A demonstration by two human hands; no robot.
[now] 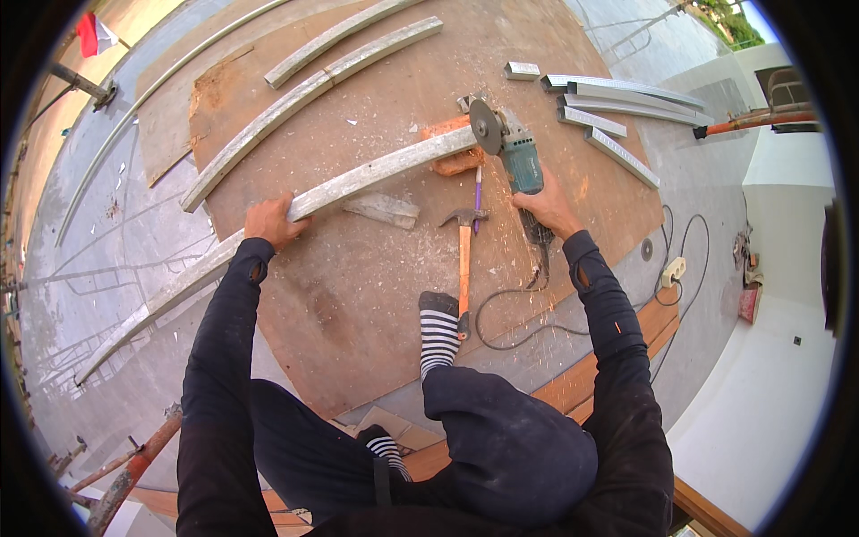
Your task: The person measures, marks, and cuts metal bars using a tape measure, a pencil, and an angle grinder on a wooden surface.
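Observation:
My left hand (276, 222) is closed around a long, pale grey metal bar (376, 174) that slants from the lower left up to the middle. In my right hand (552, 206) is a teal angle grinder (522, 163), gripped by its body. Its grey disc (486, 127) meets the bar's right end, and small sparks fly toward me. Under that end sits an orange brick-like block (458, 163). Between my hands lie a claw hammer (464, 268) with a wooden handle, a purple pencil-like stick (478, 192) and a short pale offcut (383, 210).
Two more pale bars (309, 94) lie on the brown board (358, 295). Several silver metal channels (617, 103) are at the upper right. The grinder's cable (528, 345) loops toward a white socket block (673, 271). My striped-sock foot (438, 336) is beside the hammer.

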